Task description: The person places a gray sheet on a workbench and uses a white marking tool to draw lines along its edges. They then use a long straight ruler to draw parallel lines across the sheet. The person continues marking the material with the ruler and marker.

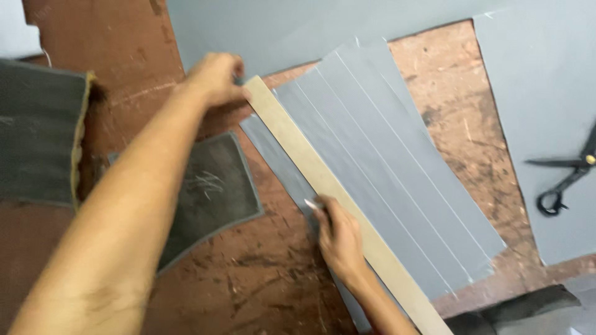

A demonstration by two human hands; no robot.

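Scissors (568,177) lie well apart on grey sheet; dark scraps at left.
My left hand (214,77) presses the flat wooden straightedge (338,195), fingers together; my right hand (338,239) pinches chalk (311,203) on lined grey material (397,167).

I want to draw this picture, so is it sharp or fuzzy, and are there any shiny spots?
Head view: a bit soft all over; the near left arm is blurriest, the scissors slightly smeared. Light is even and dim, no glare on the grey sheet, only faint shadow beside the ruler.
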